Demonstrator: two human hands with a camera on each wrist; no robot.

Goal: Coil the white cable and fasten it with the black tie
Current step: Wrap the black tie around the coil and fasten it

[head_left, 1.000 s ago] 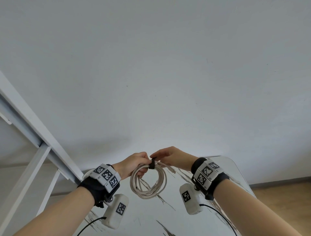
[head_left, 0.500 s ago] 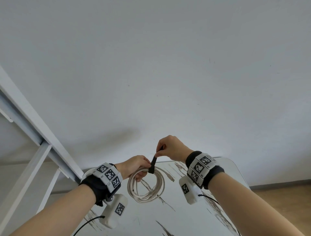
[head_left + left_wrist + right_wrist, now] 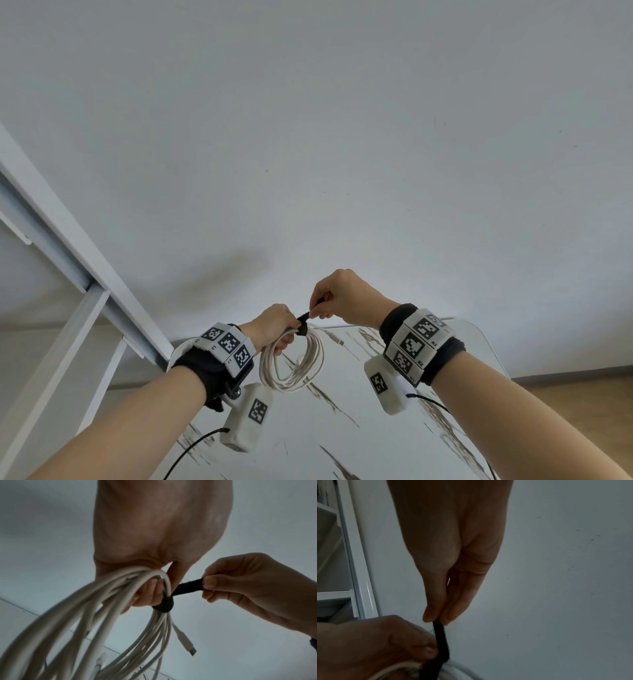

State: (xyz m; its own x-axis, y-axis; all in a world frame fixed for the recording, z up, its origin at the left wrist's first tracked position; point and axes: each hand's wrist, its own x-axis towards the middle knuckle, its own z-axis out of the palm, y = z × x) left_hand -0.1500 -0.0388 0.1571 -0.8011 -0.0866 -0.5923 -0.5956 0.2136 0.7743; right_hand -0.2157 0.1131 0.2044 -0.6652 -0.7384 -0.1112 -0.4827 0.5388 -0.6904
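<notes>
My left hand [image 3: 274, 325] grips cable [image 3: 294, 368] coil at 12 o'clock, above tabletop [image 3: 376, 428]. Right hand [image 3: 346, 299] pinches tie [image 3: 187, 585] tail, pulled toward 2 o'clock. Cable light, springy; tie soft. Hold beside wrap.

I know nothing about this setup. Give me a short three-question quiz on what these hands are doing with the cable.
1. True or false: the black tie already loops around the white cable.
2. Which hand pinches the tie's free end? A left hand B right hand
3. Fill in: the coil hangs above the ____.

Key
1. True: it wraps the bundle, tail still loose.
2. B; the left hand holds the coil.
3. Table.
</notes>
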